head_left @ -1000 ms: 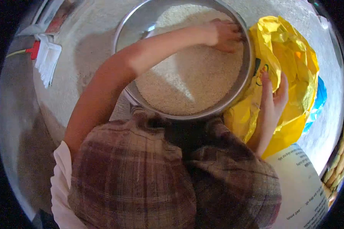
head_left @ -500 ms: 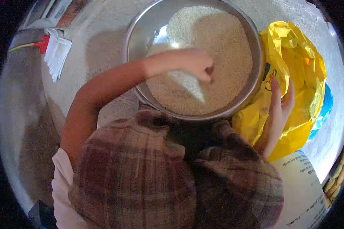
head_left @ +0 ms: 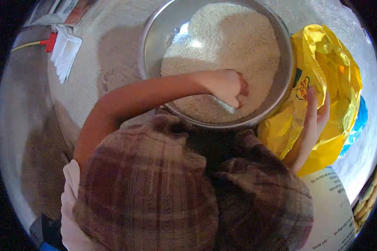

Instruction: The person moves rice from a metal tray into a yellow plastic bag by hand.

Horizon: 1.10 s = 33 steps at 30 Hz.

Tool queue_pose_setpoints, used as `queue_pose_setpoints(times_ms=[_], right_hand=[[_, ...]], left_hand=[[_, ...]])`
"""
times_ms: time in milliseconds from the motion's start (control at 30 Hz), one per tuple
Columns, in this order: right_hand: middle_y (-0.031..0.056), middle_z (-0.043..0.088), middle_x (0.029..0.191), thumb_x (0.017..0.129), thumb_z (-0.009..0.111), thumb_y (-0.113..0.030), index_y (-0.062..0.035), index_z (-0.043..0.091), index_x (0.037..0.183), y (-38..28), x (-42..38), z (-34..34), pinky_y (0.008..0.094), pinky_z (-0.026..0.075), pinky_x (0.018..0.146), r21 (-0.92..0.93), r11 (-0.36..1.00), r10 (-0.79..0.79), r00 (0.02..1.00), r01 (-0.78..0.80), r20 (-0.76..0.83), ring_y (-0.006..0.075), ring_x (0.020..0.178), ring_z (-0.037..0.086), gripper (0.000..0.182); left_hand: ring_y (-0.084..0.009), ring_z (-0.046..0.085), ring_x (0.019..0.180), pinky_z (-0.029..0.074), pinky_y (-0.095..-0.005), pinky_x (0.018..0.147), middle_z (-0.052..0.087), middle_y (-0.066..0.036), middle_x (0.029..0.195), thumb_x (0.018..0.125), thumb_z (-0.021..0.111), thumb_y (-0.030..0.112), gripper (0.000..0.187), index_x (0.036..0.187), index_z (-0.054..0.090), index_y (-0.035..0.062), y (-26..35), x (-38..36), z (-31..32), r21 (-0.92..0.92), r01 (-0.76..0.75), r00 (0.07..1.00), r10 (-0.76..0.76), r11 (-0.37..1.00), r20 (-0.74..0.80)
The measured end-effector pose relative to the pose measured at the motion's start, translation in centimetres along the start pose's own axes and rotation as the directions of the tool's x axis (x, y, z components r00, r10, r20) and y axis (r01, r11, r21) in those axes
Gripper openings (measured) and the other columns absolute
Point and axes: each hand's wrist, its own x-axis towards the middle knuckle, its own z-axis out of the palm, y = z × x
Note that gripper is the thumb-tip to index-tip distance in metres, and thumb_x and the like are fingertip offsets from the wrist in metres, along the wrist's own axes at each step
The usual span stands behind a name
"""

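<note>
A wide steel bowl holds a broad layer of pale grain that looks like rice. My left hand reaches in from the left over the grain, fingers curled in and thumb pointing down; what it holds, if anything, is hidden. To the right of the bowl a crumpled yellow bag stands with its mouth spread. My right hand grips the bag's near side, its fingertips folded over the crinkled wall. What lies inside the bag does not show.
A blue bag lies behind the yellow one. Printed sheet material is at the lower right, near a woven edge. At the upper left are folded white paper and a red piece on a yellow cord. My plaid-covered knees fill the foreground.
My left hand has moved a little to the right and down over the grain. My right hand keeps its hold on the bag. The whole view has shifted slightly.
</note>
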Motion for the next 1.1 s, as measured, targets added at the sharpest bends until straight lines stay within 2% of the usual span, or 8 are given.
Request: queue_pose_setpoints(times_ms=[133,300,400,600,800,867,933,1100], right_hand=[[0.0071,0.052,0.090,0.074,0.052,-0.007,0.0032,0.047,0.099,0.3,0.4,-0.6,0.0208,0.037,0.073,0.007,1.000,0.015,1.000,-0.014,-0.022,0.0110,0.082,0.047,0.027],[0.0090,0.048,0.089,0.071,0.056,-0.010,0.0032,0.048,0.092,1.5,0.2,0.6,0.0251,0.035,0.073,-0.147,0.982,-0.120,0.993,0.120,0.011,0.0157,0.083,0.045,0.026],[0.0124,0.047,0.088,0.069,0.059,-0.013,0.0022,0.048,0.092,1.3,-0.3,1.2,0.0287,0.035,0.074,-0.380,0.875,-0.296,0.953,0.300,0.072,0.0213,0.083,0.045,0.030],[0.0173,0.043,0.096,0.065,0.063,-0.022,-0.0006,0.045,0.100,0.5,-0.7,2.3,0.0351,0.033,0.079,-0.487,0.760,-0.343,0.902,0.430,0.262,0.0300,0.091,0.041,0.045],[0.0209,0.031,0.115,0.065,0.061,-0.029,-0.0039,0.034,0.115,-1.3,-1.0,2.5,0.0390,0.026,0.087,-0.570,0.591,-0.401,0.821,0.571,0.406,0.0339,0.106,0.031,0.062],[0.0197,0.031,0.116,0.068,0.057,-0.024,-0.0025,0.034,0.114,-2.6,-1.0,2.9,0.0391,0.025,0.088,-0.365,0.689,-0.477,0.771,0.626,0.422,0.0338,0.108,0.029,0.056],[0.0189,0.034,0.114,0.071,0.053,-0.018,-0.0008,0.038,0.110,-3.5,-0.8,3.9,0.0387,0.026,0.088,-0.301,0.693,-0.525,0.744,0.656,0.412,0.0337,0.106,0.032,0.046],[0.0158,0.043,0.107,0.072,0.050,-0.012,0.0000,0.048,0.098,-4.1,-1.3,5.7,0.0340,0.028,0.087,-0.139,0.710,-0.467,0.609,0.690,0.641,0.0284,0.102,0.039,0.029]], left_hand=[[-0.0305,0.052,0.069,0.041,-0.0387,0.063,0.053,-0.018,0.081,0.063,0.050,0.022,0.030,0.083,0.053,0.0008,-0.9,1.6,-3.9,0.091,0.219,0.843,-0.236,0.971,0.484],[-0.0275,0.052,0.077,0.041,-0.0377,0.066,0.051,-0.014,0.096,0.065,0.053,0.025,0.026,0.086,0.055,0.0097,-7.1,4.9,-6.0,0.142,0.306,0.944,-0.281,0.941,-0.171],[-0.0286,0.046,0.092,0.038,-0.0392,0.075,0.047,-0.010,0.105,0.069,0.051,0.030,0.027,0.090,0.055,0.0126,-11.6,5.2,-3.3,0.631,-0.168,0.836,0.448,0.758,-0.316],[-0.0297,0.048,0.089,0.038,-0.0366,0.077,0.051,-0.015,0.098,0.071,0.049,0.035,0.039,0.097,0.053,0.0051,-5.8,-2.4,-0.3,0.004,0.268,0.909,-0.252,0.963,-0.333],[-0.0298,0.049,0.085,0.037,-0.0345,0.076,0.054,-0.017,0.085,0.072,0.049,0.030,0.032,0.088,0.055,0.0024,-6.9,-3.9,-1.9,-0.379,0.352,0.936,-0.335,0.856,0.111],[-0.0223,0.052,0.077,0.041,-0.0312,0.071,0.054,-0.014,0.084,0.073,0.049,0.032,0.036,0.097,0.053,0.0044,-7.7,-1.6,-3.7,-0.096,0.598,0.799,-0.601,0.796,-0.005],[-0.0239,0.049,0.088,0.038,-0.0337,0.078,0.050,-0.013,0.098,0.074,0.046,0.038,0.041,0.102,0.050,0.0074,-11.1,-0.3,-4.6,0.007,0.171,0.872,-0.148,0.985,-0.467],[-0.0278,0.040,0.102,0.030,-0.0372,0.088,0.040,-0.013,0.114,0.073,0.041,0.047,0.050,0.109,0.044,0.0121,-12.9,1.1,-2.8,0.068,0.116,0.872,-0.069,0.991,-0.484]])
